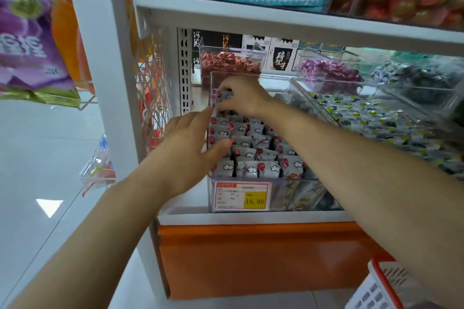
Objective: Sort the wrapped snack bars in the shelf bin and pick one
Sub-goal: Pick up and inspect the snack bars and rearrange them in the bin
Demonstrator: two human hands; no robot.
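Note:
A clear plastic shelf bin holds several grey wrapped snack bars with red dots and white cloud marks, stood in rows. My right hand reaches to the bin's back left corner and pinches a few grey bars lifted above the rows. My left hand is at the bin's left side, fingers stretched forward along the wall, thumb touching the bars near the front rows.
A yellow price tag reading 15.80 sits on the bin's front. Neighbouring clear bins hold green-marked sweets, red sweets and purple sweets. An upper shelf overhangs. A white and red basket is at lower right.

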